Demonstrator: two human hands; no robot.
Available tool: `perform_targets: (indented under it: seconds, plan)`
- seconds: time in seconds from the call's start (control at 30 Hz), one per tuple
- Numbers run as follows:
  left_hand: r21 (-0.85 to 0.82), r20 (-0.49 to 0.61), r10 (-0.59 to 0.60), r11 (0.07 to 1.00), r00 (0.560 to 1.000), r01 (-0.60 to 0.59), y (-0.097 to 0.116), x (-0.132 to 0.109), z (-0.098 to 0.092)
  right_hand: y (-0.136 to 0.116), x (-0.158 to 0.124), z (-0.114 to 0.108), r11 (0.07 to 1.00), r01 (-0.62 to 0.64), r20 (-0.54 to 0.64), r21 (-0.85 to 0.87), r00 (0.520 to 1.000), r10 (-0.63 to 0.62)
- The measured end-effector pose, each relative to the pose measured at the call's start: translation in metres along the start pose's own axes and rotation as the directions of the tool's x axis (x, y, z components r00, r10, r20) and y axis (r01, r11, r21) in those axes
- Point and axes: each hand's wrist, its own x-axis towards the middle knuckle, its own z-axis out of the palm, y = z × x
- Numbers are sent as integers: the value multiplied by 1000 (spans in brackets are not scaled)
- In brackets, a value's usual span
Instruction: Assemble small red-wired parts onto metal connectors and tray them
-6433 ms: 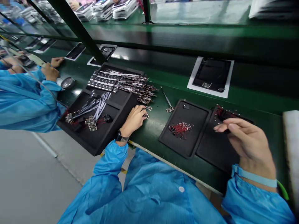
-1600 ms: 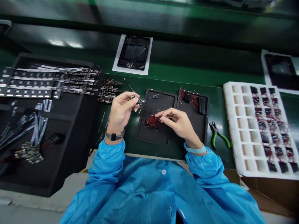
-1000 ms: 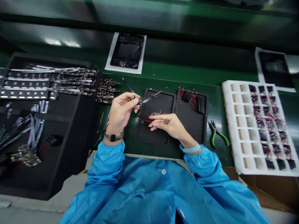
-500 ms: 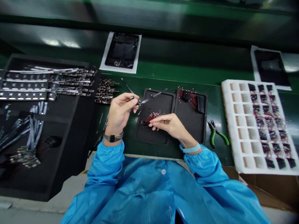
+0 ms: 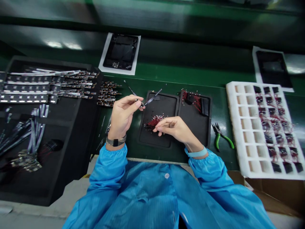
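Note:
My left hand (image 5: 124,113) pinches a small circuit board (image 5: 142,104) with a thin ribbon cable (image 5: 152,97) that sticks out to the upper right, over the left half of a black tray (image 5: 154,143). Fingers cover most of the board. Lower down, my right hand (image 5: 172,126) has thumb and fingertips pressed together at the edge of a pile of small parts with red wires (image 5: 153,121) in that tray. Whatever is between those fingertips is too small or hidden to make out.
Green-handled pliers (image 5: 221,136) lie right of the tray. Farther right is a white foam tray (image 5: 252,135) with black wired parts. At left, a black bin (image 5: 69,133) holds boards and ribbon cables. Tablet-like housings (image 5: 120,52) lie on white sheets behind.
The board and its ribbon cable have turned slightly in my left hand. My right hand has barely shifted at the pile. Both housings at the back have slid a little to the left.

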Motion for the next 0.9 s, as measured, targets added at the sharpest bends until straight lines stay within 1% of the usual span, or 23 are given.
perform_targets:
  seconds: [0.1, 0.17, 0.3, 0.37, 0.43, 0.5, 0.6, 0.67, 0.77, 0.83, 0.9]
  plan:
    - [0, -6, 37, 999, 999, -37, 2, 0, 1, -2, -1, -1, 1000, 14, -16, -28, 1000, -15]
    - [20, -7, 40, 999, 999, -40, 2, -1, 1, -3, -2, -2, 997, 25, -30, -67, 999, -27]
    - [89, -23, -32, 995, 999, 34, -1, -2, 1, -8, -8, -4, 986, 49, -60, -157, 996, -59]
    - [135, -55, -51, 989, 997, 58, -2, -2, 2, -14, -14, -6, 978, 62, -63, -201, 995, -76]
    - [187, -60, -63, 980, 996, 73, -3, -3, 3, -21, -20, -9, 965, 76, -66, -251, 993, -96]
    - [244, -15, -86, 966, 996, 87, -4, -5, 5, -25, -24, -11, 952, 86, -86, -295, 990, -116]
    - [348, 117, -150, 932, 982, 101, -5, -8, 8, -25, -24, -15, 944, 79, -128, -321, 984, -126]
    - [431, 233, -194, 899, 953, 78, -6, -9, 11, -23, -21, -16, 948, 67, -128, -310, 985, -111]
    - [506, 386, -237, 862, 891, 10, -8, -12, 17, -21, -18, -16, 951, 50, -118, -304, 989, -90]
    - [519, 430, -256, 855, 866, -5, -10, -13, 20, -22, -17, -15, 948, 42, -124, -315, 989, -85]
    - [524, 444, -268, 852, 855, -5, -12, -15, 20, -22, -16, -15, 946, 32, -124, -323, 989, -76]
